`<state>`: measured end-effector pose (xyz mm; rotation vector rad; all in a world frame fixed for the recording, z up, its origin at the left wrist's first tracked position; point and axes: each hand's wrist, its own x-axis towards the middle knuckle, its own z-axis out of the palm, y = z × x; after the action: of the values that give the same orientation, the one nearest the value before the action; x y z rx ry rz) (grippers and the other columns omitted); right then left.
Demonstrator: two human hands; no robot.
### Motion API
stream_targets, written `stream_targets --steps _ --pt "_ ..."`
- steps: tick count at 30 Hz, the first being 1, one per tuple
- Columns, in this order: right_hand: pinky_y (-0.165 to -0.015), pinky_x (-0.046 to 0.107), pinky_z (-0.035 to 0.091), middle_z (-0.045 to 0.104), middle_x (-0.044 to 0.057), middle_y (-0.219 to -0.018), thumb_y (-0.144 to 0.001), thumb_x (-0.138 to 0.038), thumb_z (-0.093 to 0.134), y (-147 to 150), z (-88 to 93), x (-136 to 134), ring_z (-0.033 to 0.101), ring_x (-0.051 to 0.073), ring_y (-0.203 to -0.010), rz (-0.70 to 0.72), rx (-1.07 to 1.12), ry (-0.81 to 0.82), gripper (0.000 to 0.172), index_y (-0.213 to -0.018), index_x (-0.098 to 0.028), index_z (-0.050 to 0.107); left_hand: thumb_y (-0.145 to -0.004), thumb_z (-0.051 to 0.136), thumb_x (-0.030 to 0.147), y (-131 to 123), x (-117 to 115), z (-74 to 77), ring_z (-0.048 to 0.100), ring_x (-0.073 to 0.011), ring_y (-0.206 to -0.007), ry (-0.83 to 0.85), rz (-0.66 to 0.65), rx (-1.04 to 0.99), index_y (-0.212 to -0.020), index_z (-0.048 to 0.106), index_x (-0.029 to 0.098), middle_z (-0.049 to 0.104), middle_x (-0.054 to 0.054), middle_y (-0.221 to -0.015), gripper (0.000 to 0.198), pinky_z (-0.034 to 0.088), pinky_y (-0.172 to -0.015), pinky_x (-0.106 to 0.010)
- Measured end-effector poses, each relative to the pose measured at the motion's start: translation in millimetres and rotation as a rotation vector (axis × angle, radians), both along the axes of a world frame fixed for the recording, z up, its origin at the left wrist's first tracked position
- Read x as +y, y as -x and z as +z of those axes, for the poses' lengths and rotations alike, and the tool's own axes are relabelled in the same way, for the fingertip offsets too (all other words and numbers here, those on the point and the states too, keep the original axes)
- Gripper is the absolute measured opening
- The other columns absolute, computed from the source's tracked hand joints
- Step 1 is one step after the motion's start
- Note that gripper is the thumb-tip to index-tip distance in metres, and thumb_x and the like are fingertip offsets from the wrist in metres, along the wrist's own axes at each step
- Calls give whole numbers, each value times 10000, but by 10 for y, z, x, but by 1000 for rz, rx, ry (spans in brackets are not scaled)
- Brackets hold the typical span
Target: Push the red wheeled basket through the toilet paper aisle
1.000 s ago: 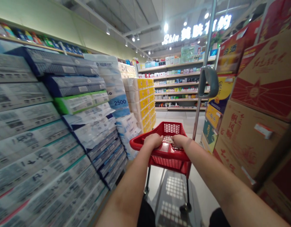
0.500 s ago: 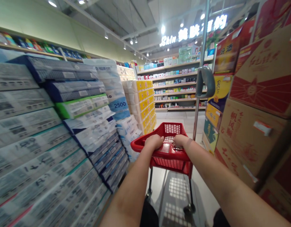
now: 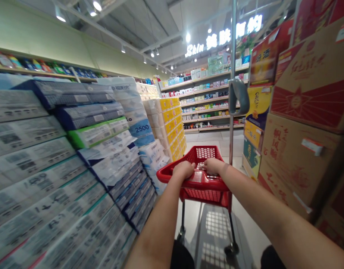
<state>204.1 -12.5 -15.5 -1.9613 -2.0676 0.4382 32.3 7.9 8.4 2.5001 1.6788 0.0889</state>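
Note:
A red plastic shopping cart [image 3: 201, 185] with a mesh basket stands in front of me on the aisle floor. My left hand [image 3: 184, 170] is closed over its handle, left of the middle. Across the handle's right part lies my right hand [image 3: 213, 166], its fingers curled inward toward the left hand; their tips are partly hidden. Both forearms stretch forward from the lower edge. The visible part of the basket shows bare mesh.
Stacked tissue packs [image 3: 62, 179] line the left side, with yellow-and-white packs [image 3: 172, 123] farther on. Cardboard cartons [image 3: 309, 149] are piled on the right. A metal pole [image 3: 231, 138] with a grey handle [image 3: 239, 97] rises ahead. Goods shelves [image 3: 208, 101] cross the far end.
The view has shifted slightly, so the tissue packs at left appear lower. The cart sits a little farther right in view. My right hand's fingers reach slightly more to the left.

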Motion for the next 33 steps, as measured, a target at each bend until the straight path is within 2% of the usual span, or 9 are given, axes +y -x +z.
stream_targets --steps 4,7,10,13,19,23,25,28,33 --pt "-627 227 448 681 49 -746 -851 -339 563 18 -49 6 594 149 -647 127 -30 111 243 -976 -184 703 -890 260 557 -4 11 -6 616 -284 -1029 0 -8 5 -1016 696 180 671 -134 -1117 590 455 -829 -346" --pt "-732 262 458 692 98 -827 -731 -181 675 48 -52 28 621 205 -789 151 -143 121 230 -955 -149 713 -893 252 562 -3 5 -6 616 -280 -1025 -11 -5 1 -1019 693 178 673 -134 -1111 598 453 -831 -343" --pt "-840 269 433 689 94 -982 -629 -68 695 85 -44 35 605 231 -935 215 -144 74 430 -1047 -171 695 -895 244 560 1 -6 -5 615 -278 -1025 -12 -7 5 -1018 691 174 671 -133 -1115 603 452 -833 -342" --pt "-825 235 437 680 60 -1054 -637 -50 650 104 -38 21 614 200 -918 272 -100 57 521 -1136 -198 657 -896 252 545 2 -13 -2 616 -280 -1020 -8 -13 11 -1014 690 175 673 -130 -1110 586 455 -829 -346" --pt "-693 260 472 698 98 -883 -675 -153 674 61 15 -27 637 209 -770 137 -123 131 412 -1087 -153 676 -899 247 550 -4 -13 2 617 -278 -1020 -17 -6 14 -1026 683 165 673 -138 -1107 595 450 -838 -342" --pt "-562 210 445 667 11 -694 -789 -152 534 -19 -6 -87 597 122 -576 143 224 230 315 -1060 -218 680 -900 252 552 1 -8 3 612 -269 -1035 -3 -5 16 -1024 688 161 670 -135 -1118 598 448 -841 -323" --pt "-540 207 432 643 11 -632 -798 -161 533 -63 -18 -94 574 112 -538 62 280 222 259 -995 -199 697 -901 253 550 2 -8 7 613 -268 -1034 -3 -8 19 -1023 690 160 668 -136 -1121 598 448 -845 -323" --pt "-548 222 429 626 45 -589 -750 -179 614 -83 -23 -76 565 130 -544 -25 201 142 134 -824 -144 721 -904 244 542 -3 -10 11 616 -269 -1029 -3 -12 24 -1036 687 166 669 -133 -1120 596 451 -846 -334" --pt "-490 220 406 557 -18 -487 -774 -190 563 29 -67 -53 475 95 -419 88 369 233 262 -990 -194 712 -896 256 550 -18 -16 7 614 -275 -1033 -5 -5 22 -1034 690 168 675 -132 -1104 594 458 -842 -343"
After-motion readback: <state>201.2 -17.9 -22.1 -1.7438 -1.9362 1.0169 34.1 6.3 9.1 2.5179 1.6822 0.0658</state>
